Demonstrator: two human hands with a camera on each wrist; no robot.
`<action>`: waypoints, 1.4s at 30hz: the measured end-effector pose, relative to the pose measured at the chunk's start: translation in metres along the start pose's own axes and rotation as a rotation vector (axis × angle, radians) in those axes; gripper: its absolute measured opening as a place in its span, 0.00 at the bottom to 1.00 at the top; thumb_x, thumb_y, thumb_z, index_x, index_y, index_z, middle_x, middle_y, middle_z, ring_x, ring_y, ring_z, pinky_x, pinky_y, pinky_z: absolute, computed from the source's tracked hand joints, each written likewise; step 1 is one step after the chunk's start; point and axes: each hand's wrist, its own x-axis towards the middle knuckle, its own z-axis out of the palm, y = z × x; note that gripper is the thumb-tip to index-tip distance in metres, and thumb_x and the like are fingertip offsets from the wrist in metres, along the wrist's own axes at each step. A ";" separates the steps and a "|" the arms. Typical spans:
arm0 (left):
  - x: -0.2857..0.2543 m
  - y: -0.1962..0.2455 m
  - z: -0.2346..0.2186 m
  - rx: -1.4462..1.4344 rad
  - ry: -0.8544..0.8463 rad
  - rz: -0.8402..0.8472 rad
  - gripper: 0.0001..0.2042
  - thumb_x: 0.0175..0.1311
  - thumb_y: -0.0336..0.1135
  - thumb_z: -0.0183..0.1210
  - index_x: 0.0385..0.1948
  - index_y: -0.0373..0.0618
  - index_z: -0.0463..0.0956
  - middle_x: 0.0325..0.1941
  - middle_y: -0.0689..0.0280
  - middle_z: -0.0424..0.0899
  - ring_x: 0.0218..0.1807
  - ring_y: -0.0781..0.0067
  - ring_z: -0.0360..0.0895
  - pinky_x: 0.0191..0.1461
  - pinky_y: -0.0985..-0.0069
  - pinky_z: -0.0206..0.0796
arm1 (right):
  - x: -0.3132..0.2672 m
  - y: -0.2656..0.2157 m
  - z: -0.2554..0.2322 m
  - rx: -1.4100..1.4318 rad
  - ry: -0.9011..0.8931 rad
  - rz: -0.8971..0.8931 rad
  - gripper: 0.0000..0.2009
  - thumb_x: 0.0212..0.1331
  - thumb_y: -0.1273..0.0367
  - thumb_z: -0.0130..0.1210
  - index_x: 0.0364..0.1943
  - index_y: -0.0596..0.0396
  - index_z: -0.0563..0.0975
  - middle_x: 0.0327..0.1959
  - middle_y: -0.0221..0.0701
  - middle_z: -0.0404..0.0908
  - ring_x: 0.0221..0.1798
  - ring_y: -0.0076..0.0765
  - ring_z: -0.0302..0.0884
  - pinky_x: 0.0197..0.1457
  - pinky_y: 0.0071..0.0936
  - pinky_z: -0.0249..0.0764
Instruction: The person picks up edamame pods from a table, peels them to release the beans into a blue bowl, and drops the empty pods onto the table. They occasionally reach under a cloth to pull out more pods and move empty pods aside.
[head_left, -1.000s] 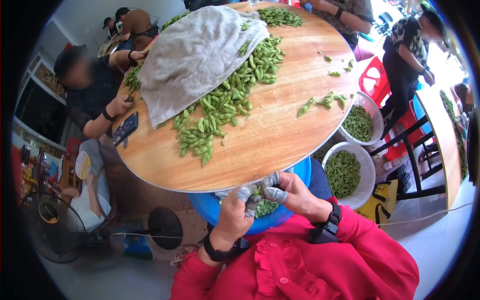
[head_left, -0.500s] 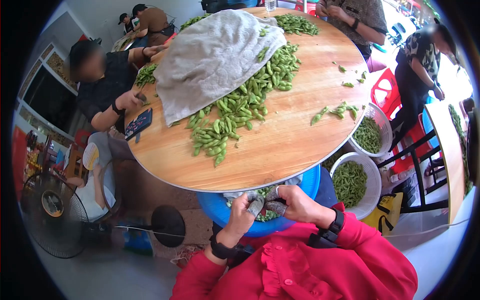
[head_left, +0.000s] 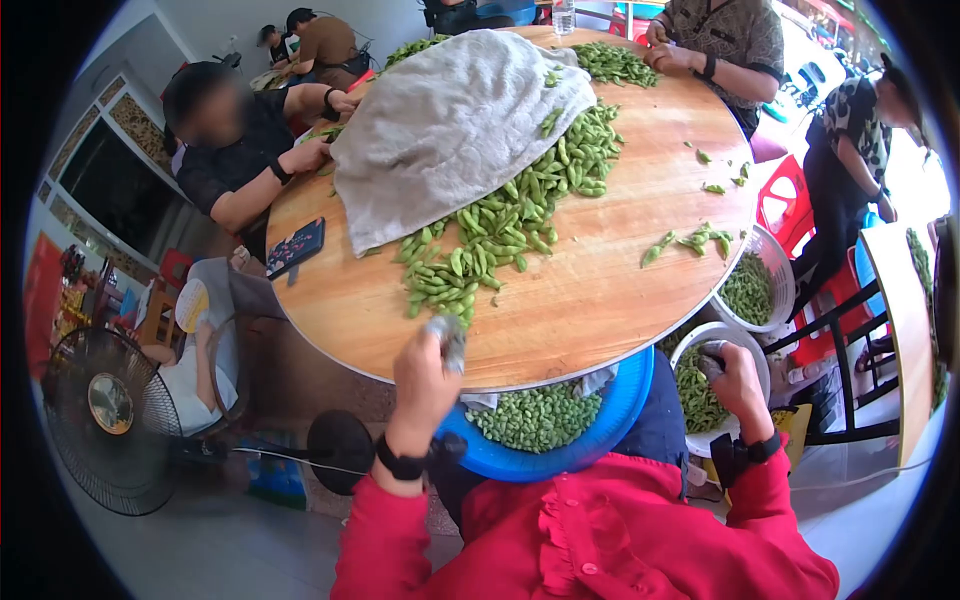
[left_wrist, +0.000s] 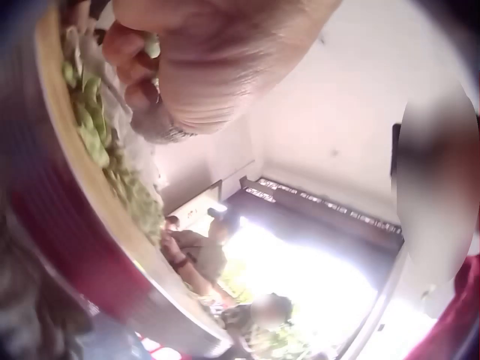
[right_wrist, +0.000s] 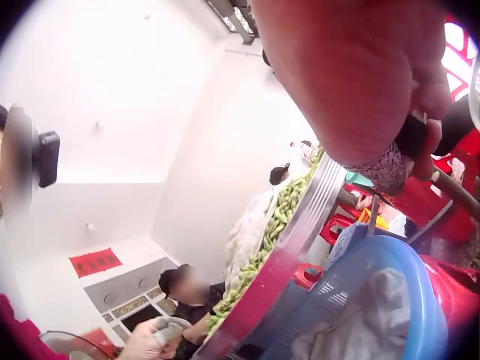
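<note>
In the head view, the left hand (head_left: 425, 380) is over the near edge of the round table (head_left: 600, 285), near green pods (head_left: 480, 250) that spill from under a grey cloth (head_left: 450, 130) on the tabletop. The right hand (head_left: 736, 380) is to the right of the table, over a white basket (head_left: 704, 437). A blue basin (head_left: 632, 410) of shelled beans (head_left: 535, 418) sits below the table's near edge. The left wrist view shows curled fingers above the table; whether they hold anything, I cannot tell. In the right wrist view the fingers curl beyond the table's edge, their hold likewise unclear.
</note>
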 end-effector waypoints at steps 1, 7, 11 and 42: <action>0.014 -0.006 0.000 0.034 -0.003 -0.013 0.07 0.50 0.31 0.51 0.30 0.40 0.70 0.24 0.54 0.75 0.28 0.50 0.72 0.31 0.60 0.63 | -0.003 -0.007 -0.002 0.055 0.021 -0.020 0.06 0.40 0.78 0.52 0.26 0.65 0.75 0.23 0.48 0.75 0.28 0.44 0.76 0.32 0.30 0.68; 0.041 -0.023 -0.002 0.307 -0.268 0.023 0.06 0.49 0.32 0.51 0.25 0.40 0.69 0.27 0.54 0.74 0.31 0.50 0.72 0.34 0.60 0.63 | -0.010 -0.050 0.008 0.280 -0.137 -0.058 0.07 0.44 0.77 0.54 0.30 0.64 0.76 0.24 0.40 0.78 0.29 0.28 0.75 0.33 0.25 0.69; 0.036 -0.029 -0.001 0.211 -0.208 0.009 0.06 0.47 0.31 0.52 0.25 0.39 0.69 0.27 0.54 0.74 0.31 0.51 0.72 0.35 0.60 0.62 | -0.007 -0.081 0.020 0.462 -0.282 -0.111 0.07 0.46 0.77 0.53 0.32 0.63 0.75 0.26 0.38 0.77 0.29 0.28 0.74 0.34 0.23 0.69; -0.015 0.034 0.003 -1.643 -0.414 -0.636 0.06 0.53 0.29 0.55 0.32 0.43 0.71 0.24 0.58 0.76 0.17 0.85 0.65 0.16 0.91 0.52 | 0.002 -0.145 0.068 1.045 -0.589 -0.132 0.11 0.55 0.69 0.50 0.39 0.64 0.72 0.34 0.28 0.76 0.38 0.18 0.69 0.42 0.20 0.67</action>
